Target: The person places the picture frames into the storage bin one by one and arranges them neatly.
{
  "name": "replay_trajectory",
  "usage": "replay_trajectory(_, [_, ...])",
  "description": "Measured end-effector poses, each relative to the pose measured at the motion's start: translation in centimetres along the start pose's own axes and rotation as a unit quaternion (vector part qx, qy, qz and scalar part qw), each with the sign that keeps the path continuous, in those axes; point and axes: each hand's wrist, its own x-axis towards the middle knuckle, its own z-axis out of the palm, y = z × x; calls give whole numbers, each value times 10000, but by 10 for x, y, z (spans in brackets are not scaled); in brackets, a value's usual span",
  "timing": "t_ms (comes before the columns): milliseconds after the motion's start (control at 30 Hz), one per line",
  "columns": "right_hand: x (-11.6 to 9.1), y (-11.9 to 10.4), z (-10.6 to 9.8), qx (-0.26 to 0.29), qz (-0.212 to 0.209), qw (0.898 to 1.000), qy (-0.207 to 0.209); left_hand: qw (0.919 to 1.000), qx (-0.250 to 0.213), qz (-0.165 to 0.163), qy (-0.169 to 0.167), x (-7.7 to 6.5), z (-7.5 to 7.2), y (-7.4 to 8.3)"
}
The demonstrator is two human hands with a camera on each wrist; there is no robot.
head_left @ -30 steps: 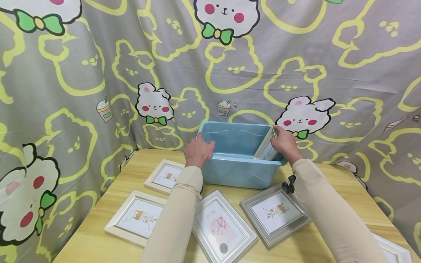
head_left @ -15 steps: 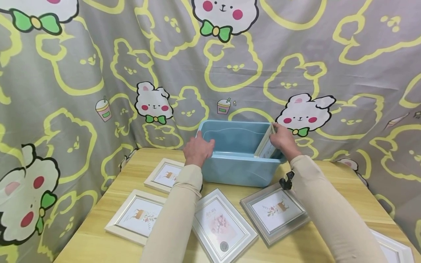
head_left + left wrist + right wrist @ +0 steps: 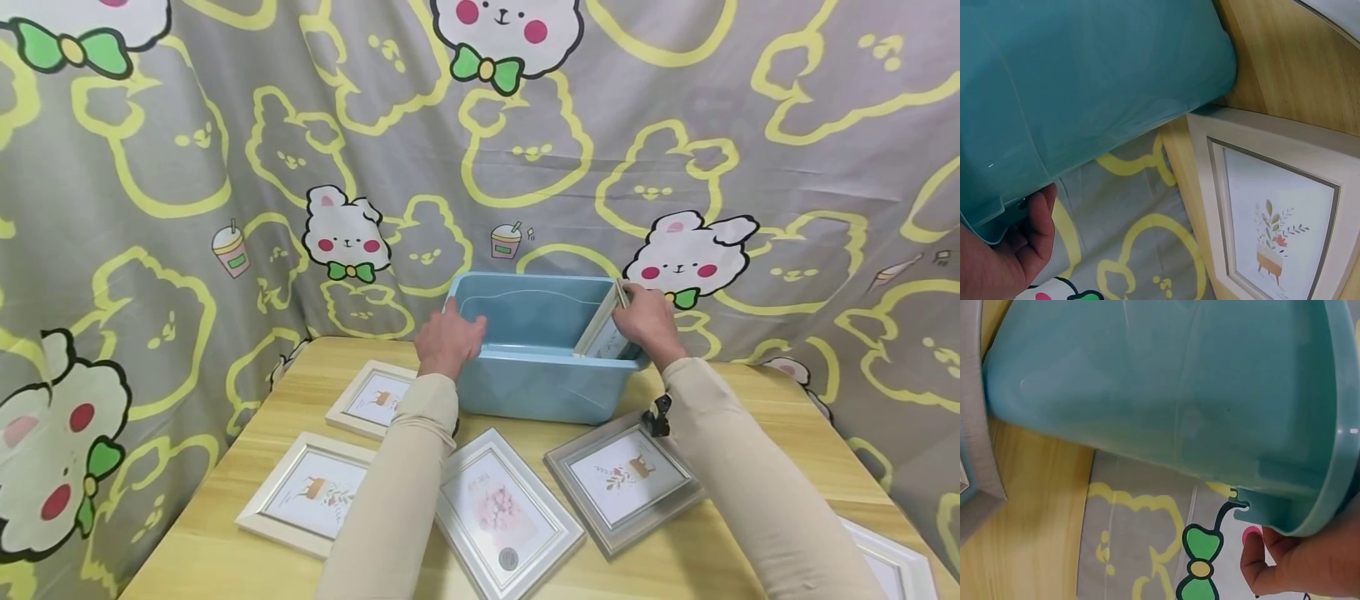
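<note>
A light blue plastic tub (image 3: 536, 387) stands at the back of the table, with picture frames (image 3: 602, 332) leaning inside its right end. My left hand (image 3: 450, 340) grips the tub's left end; in the left wrist view its fingers (image 3: 1040, 231) curl under the rim. At the other end my right hand (image 3: 651, 321) holds the right rim, close beside the leaning frames. Its fingers (image 3: 1257, 562) hook beneath the rim from outside in the right wrist view. The thumb side of that hand is partly hidden there.
Two cream frames (image 3: 309, 493) (image 3: 369, 400) lie at left, partly behind the left sleeve. A silver frame (image 3: 504, 517) and a grey frame (image 3: 618, 479) lie before the tub. A white frame (image 3: 892, 558) sits at the right front. A patterned curtain (image 3: 532, 167) hangs close behind.
</note>
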Motion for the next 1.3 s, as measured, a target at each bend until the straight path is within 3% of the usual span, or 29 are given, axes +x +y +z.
replay_trajectory(500, [-2,4,-5,195,317,9991,-206,10000,20,9,-14,-1,-1,1])
replay_trajectory(867, [-15,18,-6,-176,-147,9994,-274,10000,1,-8,-11,-3,-2,0])
replay_trajectory(1300, [-38,38,-8,-933,-790,9925,41,10000,39,35,-44,-3,-1,0])
